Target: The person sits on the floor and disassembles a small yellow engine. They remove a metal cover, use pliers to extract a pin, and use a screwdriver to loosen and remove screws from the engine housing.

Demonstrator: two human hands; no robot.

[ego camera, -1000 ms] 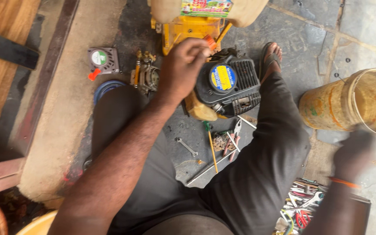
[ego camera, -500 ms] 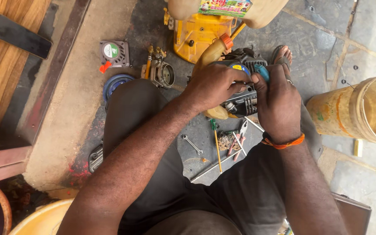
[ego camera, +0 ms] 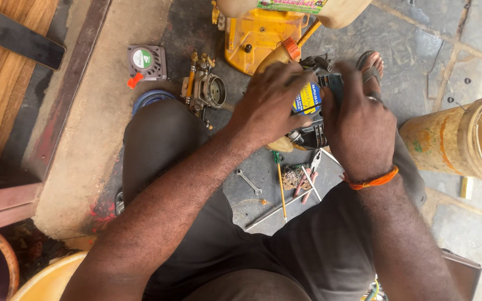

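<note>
Both of your hands have closed in since half a second ago, and your view has drifted slightly, so the small black engine housing [ego camera: 311, 120] with its blue and yellow label now sits almost hidden between your palms, low on the floor between your knees. Your left hand [ego camera: 269, 103] is curled over the housing's near-left side, fingers wrapped and gripping it, while your right hand [ego camera: 358, 125], with the orange thread band at the wrist, is pressed flat and clamped on its right side; a second ago that hand was off by the bucket [ego camera: 464, 139], so you've gone from a one-handed hold to a firm two-handed one, which looks like steadying or working the part rather than fetching. Just beyond your left hand lie the yellow tank body [ego camera: 252, 36] and the orange-capped spout [ego camera: 288, 50]; the brass carburettor [ego camera: 205, 89] rests well left, beside the square grey cover [ego camera: 147, 61]. Below the housing, a small spanner [ego camera: 249, 182], a green-handled screwdriver [ego camera: 280, 189] and pliers [ego camera: 308, 178] lie on the dark sheet
</note>
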